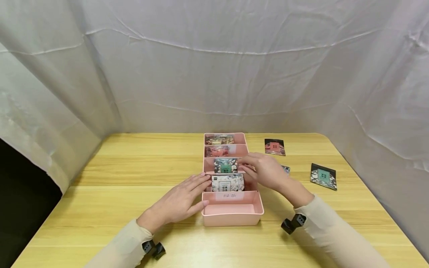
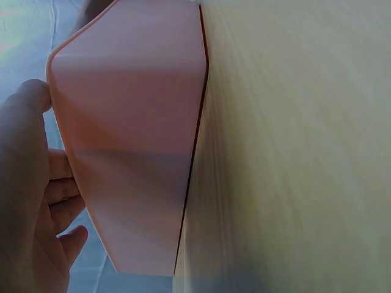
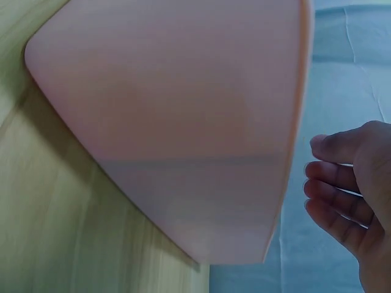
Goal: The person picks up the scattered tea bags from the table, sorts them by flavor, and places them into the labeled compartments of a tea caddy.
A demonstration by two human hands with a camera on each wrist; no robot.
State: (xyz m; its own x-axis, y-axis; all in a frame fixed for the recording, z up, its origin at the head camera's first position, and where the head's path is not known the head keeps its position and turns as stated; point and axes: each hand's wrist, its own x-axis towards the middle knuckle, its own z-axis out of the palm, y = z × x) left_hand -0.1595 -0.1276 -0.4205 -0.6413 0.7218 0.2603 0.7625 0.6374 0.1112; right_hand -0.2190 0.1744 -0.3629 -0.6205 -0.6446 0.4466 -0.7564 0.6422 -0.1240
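**Colours and Patterns**

The divided box [image 1: 231,220] is pink. The boxed front packet [image 1: 229,183] is white with floral print. The rightmost packet [image 1: 323,176] is black, floral, with a green label; the far loose packet [image 1: 275,147], black and red. The tabletop [image 1: 134,171] shows yellow wood grain.

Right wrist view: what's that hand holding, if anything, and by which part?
Nothing: the right hand shows empty, its fingertips apart from the pink box.
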